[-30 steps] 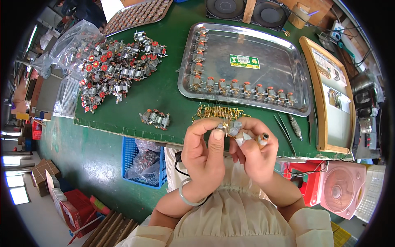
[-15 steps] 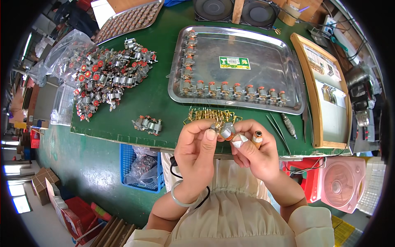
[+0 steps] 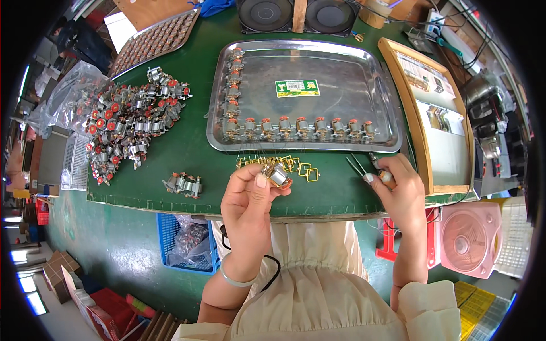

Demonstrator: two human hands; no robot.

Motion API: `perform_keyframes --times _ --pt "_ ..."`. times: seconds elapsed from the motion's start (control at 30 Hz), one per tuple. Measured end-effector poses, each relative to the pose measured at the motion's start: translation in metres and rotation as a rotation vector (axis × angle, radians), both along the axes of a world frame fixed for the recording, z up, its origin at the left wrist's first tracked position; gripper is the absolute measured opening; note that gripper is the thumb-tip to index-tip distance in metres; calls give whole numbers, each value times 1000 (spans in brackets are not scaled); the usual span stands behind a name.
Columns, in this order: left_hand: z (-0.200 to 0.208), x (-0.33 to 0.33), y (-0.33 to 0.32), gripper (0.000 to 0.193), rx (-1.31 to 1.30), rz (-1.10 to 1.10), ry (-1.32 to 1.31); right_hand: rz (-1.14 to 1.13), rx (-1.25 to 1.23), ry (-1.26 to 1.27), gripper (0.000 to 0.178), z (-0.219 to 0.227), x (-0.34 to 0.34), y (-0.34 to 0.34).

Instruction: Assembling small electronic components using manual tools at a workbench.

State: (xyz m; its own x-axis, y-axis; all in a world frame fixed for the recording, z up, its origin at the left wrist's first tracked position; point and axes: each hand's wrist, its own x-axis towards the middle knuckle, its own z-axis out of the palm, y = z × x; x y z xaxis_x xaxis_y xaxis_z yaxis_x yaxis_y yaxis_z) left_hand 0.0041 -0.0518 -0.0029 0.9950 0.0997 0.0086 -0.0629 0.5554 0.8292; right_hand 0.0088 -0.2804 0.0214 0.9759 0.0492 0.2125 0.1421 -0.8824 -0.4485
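My left hand [image 3: 249, 196] pinches a small metal motor [image 3: 277, 175] with an orange-red end between thumb and fingers, above the table's near edge. My right hand [image 3: 402, 184] is closed around a short brown-handled tool [image 3: 386, 177], mostly hidden by the fingers. White wrapping covers its thumb tip, which is at the tweezers [image 3: 357, 165]; their rear end is hidden. A grey-handled tool [image 3: 373, 159] shows just beyond the fingers. Yellow square wire frames [image 3: 309, 171] lie past my left hand. A short row of motors [image 3: 183, 185] rests to its left.
A steel tray [image 3: 335, 50] holds motors along its left and near sides. A motor heap [image 3: 133, 122] fills the left, below another loaded tray [image 3: 156, 42]. A wooden-framed case [image 3: 435, 162] stands right, two speakers [image 3: 264, 14] behind. A blue basket [image 3: 170, 258] sits below.
My right hand has left the motor and moved right to the tweezers, keeping the brown-handled tool. My left hand keeps the motor. The whole view has shifted a little.
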Motion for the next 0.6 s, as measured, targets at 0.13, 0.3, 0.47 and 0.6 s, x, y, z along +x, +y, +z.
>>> perform_keyframes --times 0.13,0.3,0.47,0.6 --pt "0 -2 -3 19 -19 -20 32 -126 -164 51 26 -8 3 -9" --pt "1 -1 -9 19 -36 -52 53 -17 -60 -44 23 -8 0 -9" --pt "-1 -3 -24 19 -93 -131 74 367 323 -295 32 0 -14 28" --pt "-2 -3 -30 19 -125 -118 47 385 312 -388 34 -7 -9 43"
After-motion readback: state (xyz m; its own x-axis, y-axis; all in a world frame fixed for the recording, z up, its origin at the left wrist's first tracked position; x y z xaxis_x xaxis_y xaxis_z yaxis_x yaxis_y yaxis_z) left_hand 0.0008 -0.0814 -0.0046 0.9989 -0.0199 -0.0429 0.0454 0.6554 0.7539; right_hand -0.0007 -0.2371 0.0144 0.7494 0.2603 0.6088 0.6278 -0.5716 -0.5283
